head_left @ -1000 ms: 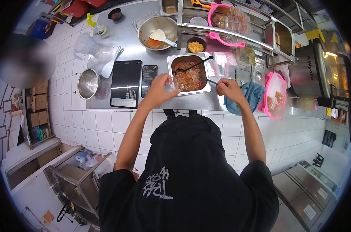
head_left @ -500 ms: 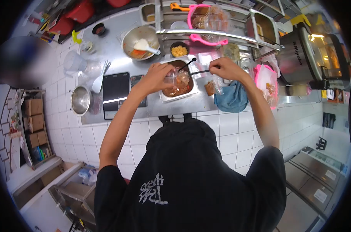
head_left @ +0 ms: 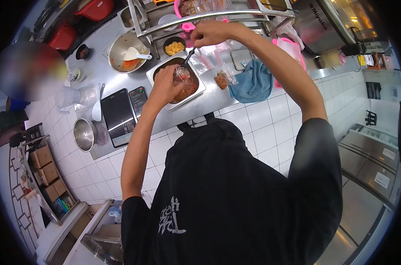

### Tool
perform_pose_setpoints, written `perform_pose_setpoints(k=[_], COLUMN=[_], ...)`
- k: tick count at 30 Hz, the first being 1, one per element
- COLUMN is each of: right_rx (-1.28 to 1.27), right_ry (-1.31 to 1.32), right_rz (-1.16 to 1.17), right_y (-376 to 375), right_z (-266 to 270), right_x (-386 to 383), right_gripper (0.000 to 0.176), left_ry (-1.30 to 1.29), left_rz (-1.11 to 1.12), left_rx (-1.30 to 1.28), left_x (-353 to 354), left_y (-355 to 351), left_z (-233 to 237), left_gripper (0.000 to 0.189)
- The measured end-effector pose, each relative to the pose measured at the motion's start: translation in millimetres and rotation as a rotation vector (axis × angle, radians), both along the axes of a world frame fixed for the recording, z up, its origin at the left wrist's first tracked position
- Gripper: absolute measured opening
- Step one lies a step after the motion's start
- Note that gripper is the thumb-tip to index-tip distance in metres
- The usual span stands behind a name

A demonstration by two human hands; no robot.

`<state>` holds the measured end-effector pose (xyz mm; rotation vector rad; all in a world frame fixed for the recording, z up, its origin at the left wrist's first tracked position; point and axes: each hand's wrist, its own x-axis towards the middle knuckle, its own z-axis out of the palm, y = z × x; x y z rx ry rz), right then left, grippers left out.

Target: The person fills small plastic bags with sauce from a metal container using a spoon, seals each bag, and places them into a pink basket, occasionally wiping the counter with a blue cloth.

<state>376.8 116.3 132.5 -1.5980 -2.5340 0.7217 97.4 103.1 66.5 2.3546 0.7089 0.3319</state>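
Observation:
A steel pan (head_left: 202,88) of reddish-brown sauce (head_left: 190,89) sits on the counter in front of me. Over it, my left hand (head_left: 165,86) is closed around a small clear plastic container (head_left: 182,74), tilted above the sauce. My right hand (head_left: 209,33) grips the top of a black-handled utensil (head_left: 190,56) beyond the pan; its lower end is hidden behind the container and my left fingers. Just past the pan stands a black bowl (head_left: 173,46) of yellow chopped food.
Left of the pan lie a phone (head_left: 138,99), a tablet (head_left: 116,115) and a white spatula (head_left: 96,108). A mixing bowl (head_left: 121,48) stands behind them, a steel bowl (head_left: 85,134) at the front left. A blue cloth (head_left: 252,81) lies right. A metal rack (head_left: 200,17) borders the back.
My right hand has risen and moved inward, bringing the utensil handle steeper over the pan. My left hand stays over the pan with the container. The whole view has turned and shifted.

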Motion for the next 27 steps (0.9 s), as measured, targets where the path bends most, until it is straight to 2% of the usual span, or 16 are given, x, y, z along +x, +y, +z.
perform_pose_setpoints(k=[2,4,6,7,9,11,12,15,18,21,23,25,27], right_rx=[0.013,0.024,-0.061,-0.064,0.016,0.006,0.062,0.182,0.280,0.421,0.676,0.610,0.275], right_ry=[0.039,0.082,-0.058,-0.045,-0.207,-0.244,-0.283,-0.381,-0.437,-0.391,-0.317,-0.368,-0.566], right_rz=[0.006,0.017,0.033,0.032,0.077,0.107,0.143,0.279,0.346,0.324,0.251,0.226,0.178], right_y=[0.1,2.4,4.9,4.2,1.3,-7.8,-13.0,-31.7,-44.8,-52.1,-54.8,-54.8,-51.6], right_z=[-0.5,1.2,4.8,8.6,18.8,34.6,39.9,62.1,76.3,76.1,79.2,84.5,92.5], right_x=[-5.9,-15.5,-25.5,-32.4,-47.8,-66.4,-73.2,-94.6,-106.0,-103.1,-98.5,-96.6,-96.0], right_gripper=[0.029,0.031,0.023,0.023,0.022,0.021,0.020,0.014,0.010,0.010,0.010,0.010,0.013], left_ry=[-0.157,-0.130,-0.092,-0.137,-0.169,-0.194,-0.243,-0.279,-0.300,-0.346,-0.354,-0.352,-0.351], left_rz=[0.100,0.112,0.119,0.104,0.089,0.099,0.103,0.136,0.158,0.225,0.263,0.288,0.308], left_rx=[0.038,-0.014,-0.068,-0.064,-0.063,-0.036,0.013,-0.115,-0.116,-0.271,-0.265,-0.322,-0.382], left_x=[0.2,0.2,-0.2,1.1,2.2,3.9,4.3,2.4,0.4,0.3,-0.6,-3.6,-5.0], left_y=[-4.2,-5.8,-6.9,-6.7,-8.3,-8.4,-7.7,-4.0,-5.7,-11.1,-10.1,-9.3,-9.4], left_z=[-13.3,-12.6,-14.3,-15.8,-16.1,-11.3,-16.5,-23.5,-25.0,-20.2,-20.5,-12.9,-10.5], left_gripper=[0.054,0.055,0.056,0.052,0.049,0.042,0.039,0.043,0.041,0.041,0.040,0.041,0.041])
